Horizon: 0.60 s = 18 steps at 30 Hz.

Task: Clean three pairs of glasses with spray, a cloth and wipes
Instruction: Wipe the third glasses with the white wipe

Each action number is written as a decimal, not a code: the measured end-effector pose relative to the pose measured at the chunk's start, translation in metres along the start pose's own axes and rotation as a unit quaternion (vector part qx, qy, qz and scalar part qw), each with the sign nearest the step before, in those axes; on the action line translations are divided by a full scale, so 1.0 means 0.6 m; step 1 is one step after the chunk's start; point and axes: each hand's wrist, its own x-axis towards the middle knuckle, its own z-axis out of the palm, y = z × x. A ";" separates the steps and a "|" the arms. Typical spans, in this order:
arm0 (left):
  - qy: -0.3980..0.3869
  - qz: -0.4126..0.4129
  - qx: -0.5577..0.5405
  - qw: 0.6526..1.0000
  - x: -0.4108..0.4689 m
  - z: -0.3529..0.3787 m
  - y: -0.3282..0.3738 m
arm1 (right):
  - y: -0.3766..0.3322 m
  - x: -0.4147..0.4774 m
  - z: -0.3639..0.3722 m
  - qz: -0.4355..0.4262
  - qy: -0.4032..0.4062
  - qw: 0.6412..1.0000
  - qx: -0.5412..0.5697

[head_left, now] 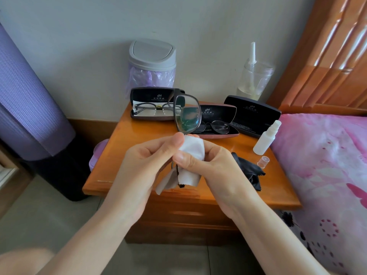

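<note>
Both hands meet above nightstand (127,132) front edge. Wiping likely goes best with light circular rubs on both lens faces, grip kept on rim. Left hand (151,153) pinches frame; right hand (204,161) clamps white wipe (191,149) round lower lens. Dark-framed glasses (187,114) stand on end, upper lens bare. Beyond: black cloth (248,169), spray bottle (265,141), black-rimmed pair (151,108) in dark case (153,95), thin-rimmed pair (218,127) in pink case (218,136).

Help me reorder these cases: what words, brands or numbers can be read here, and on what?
Left glasses case lid: a logo and one line of characters, too blurred to read.
Middle glasses case lid: the same, blurred.
Right glasses case lid: logo, characters, small print below, all blurred.
Spray bottle: no label shows.
</note>
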 end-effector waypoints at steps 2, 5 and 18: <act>0.003 0.001 -0.002 1.000 0.003 -0.004 -0.001 | 0.000 0.000 -0.001 -0.002 0.001 1.000 -0.014; 0.025 0.006 -0.011 1.000 0.004 -0.006 -0.005 | 0.001 0.000 -0.003 -0.001 0.001 0.999 -0.033; 0.044 0.024 -0.026 0.998 0.000 0.000 -0.016 | 0.004 -0.004 0.003 -0.007 0.026 0.999 -0.024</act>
